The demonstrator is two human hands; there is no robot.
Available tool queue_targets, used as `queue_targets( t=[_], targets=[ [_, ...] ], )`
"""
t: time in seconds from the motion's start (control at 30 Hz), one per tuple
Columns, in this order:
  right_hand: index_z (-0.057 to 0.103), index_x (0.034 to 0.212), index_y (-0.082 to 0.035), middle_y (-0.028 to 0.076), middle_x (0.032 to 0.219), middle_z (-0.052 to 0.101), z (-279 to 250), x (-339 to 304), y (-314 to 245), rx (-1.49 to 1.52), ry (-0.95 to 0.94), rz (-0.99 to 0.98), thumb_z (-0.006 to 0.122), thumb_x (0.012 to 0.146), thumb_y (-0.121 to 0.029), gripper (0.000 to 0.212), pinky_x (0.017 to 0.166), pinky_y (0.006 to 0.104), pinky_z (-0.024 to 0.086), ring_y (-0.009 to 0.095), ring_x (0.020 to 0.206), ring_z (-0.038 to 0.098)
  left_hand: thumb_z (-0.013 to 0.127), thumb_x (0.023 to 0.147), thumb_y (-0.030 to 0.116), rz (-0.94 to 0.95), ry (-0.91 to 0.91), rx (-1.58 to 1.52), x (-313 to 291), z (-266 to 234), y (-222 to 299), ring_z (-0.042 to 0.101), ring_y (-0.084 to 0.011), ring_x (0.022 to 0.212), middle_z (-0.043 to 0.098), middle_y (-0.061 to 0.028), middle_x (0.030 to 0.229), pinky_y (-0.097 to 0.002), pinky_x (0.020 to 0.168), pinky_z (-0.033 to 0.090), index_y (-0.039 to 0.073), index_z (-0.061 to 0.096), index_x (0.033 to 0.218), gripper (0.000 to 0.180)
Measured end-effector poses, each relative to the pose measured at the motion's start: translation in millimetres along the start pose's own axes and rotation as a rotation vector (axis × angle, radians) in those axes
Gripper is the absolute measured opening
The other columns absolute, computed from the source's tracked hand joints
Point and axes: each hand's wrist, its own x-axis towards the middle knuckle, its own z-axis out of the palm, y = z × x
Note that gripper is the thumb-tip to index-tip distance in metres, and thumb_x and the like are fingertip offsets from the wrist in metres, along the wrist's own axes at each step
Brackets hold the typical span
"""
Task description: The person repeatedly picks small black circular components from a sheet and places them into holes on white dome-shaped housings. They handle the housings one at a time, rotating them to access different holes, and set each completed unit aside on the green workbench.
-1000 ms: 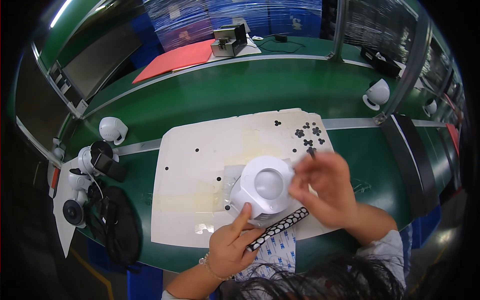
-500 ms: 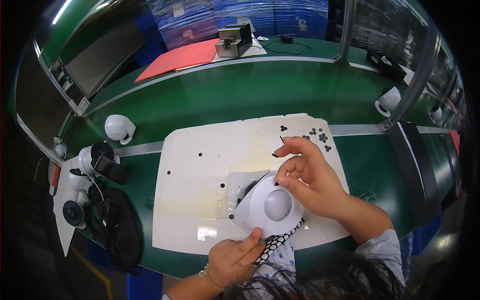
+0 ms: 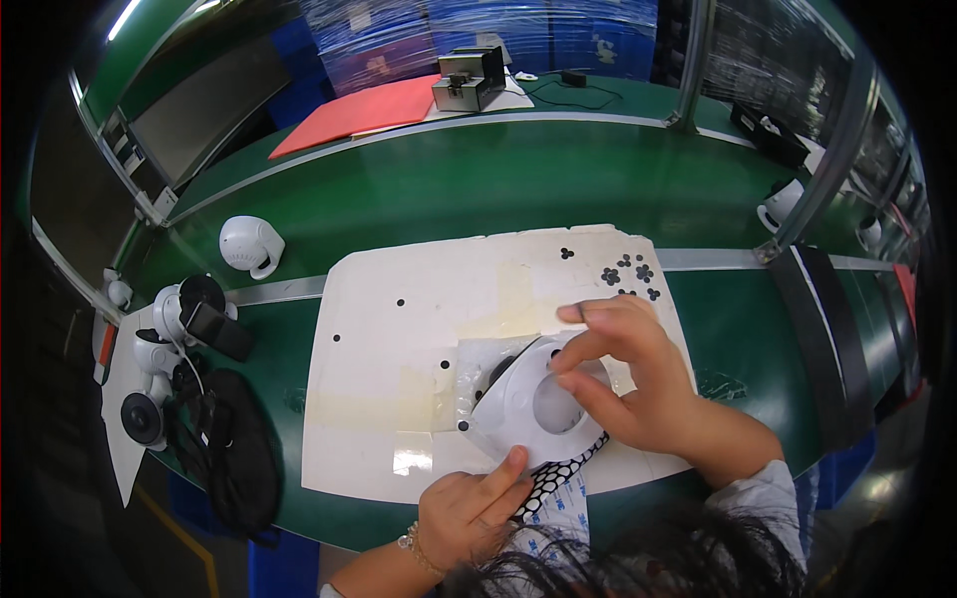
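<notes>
A white camera housing with a big round opening lies tilted on a bubble-wrap pad. My left hand steadies its near edge, index fingertip pressed on the rim and the other fingers curled. Under that hand runs a strip of black round pads on backing. Over the housing's upper right, my right hand brings thumb and a fingertip together beside a small black pad at the rim. Another dark bit shows on an upper finger. Whether the pinch still grips the pad is hard to see.
Loose black dots and black pad clusters lie on the white board. White cameras and a black pouch are at left. A long black box stands right; a metal fixture sits at the back.
My right hand's upper fingers have come down and curled closer to the housing. The left hand keeps its hold on the near rim. The view has shifted slightly.
</notes>
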Motion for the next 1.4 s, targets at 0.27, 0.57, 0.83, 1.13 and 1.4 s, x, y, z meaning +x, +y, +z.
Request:
queue_targets(
  t=[0.27,0.57,0.83,1.13,1.4],
  targets=[
    [0.031,0.121,-0.002,0.005,0.085,0.059,21.6,3.4,-1.9,0.399,-0.1,0.229,0.055,0.08,0.001,0.048,0.094,0.0369,0.028,0.021,0.098,0.053,0.059,0.061,0.007,-0.005,-0.01,-0.033,0.4,-0.2,-0.1,0.051,-0.0125,0.051,0.056,-0.0111,0.119,-0.0238,0.048,0.042,0.007,0.063,0.089,0.029],
    [0.026,0.12,-0.003,0.006,0.087,0.058,17.5,4.1,-3.5,0.283,-0.178,0.187,0.055,0.08,0.003,0.049,0.093,0.0364,0.033,0.021,0.106,0.052,0.06,0.06,0.01,-0.013,-0.032,-0.037,0.3,-2.9,1.7,0.052,-0.0131,0.053,0.054,-0.012,0.121,-0.024,0.05,0.042,0.007,0.061,0.093,0.033],
    [0.055,0.11,-0.009,0.009,0.106,0.059,8.2,-10.6,-20.7,-0.264,-0.147,-0.11,0.064,0.076,-0.012,0.035,0.095,0.0456,0.026,0.027,0.116,0.045,0.061,0.056,0.009,-0.023,-0.069,-0.042,3.1,-4.6,1.0,0.052,-0.016,0.052,0.052,-0.0125,0.123,-0.0267,0.049,0.043,0.004,0.062,0.091,0.035],
    [0.062,0.089,-0.01,0.019,0.139,0.028,4.0,-48.5,-9.3,0.183,-0.05,0.238,0.063,0.08,-0.019,0.013,0.103,0.0472,0.016,0.04,0.132,0.013,0.067,0.052,0.003,-0.046,-0.006,-0.065,1.5,1.3,2.0,0.053,-0.0204,0.052,0.05,-0.014,0.125,-0.0292,0.05,0.043,0.007,0.065,0.085,0.033],
    [0.06,0.085,-0.01,0.019,0.14,0.027,10.0,-50.8,-13.8,0.256,-0.12,0.315,0.058,0.084,-0.019,0.009,0.104,0.0472,0.015,0.041,0.132,0.012,0.06,0.05,0.003,-0.015,0.071,-0.091,0.9,7.2,-0.7,0.052,-0.0165,0.049,0.051,-0.0146,0.124,-0.026,0.047,0.043,0.002,0.064,0.081,0.032]
  ],
)
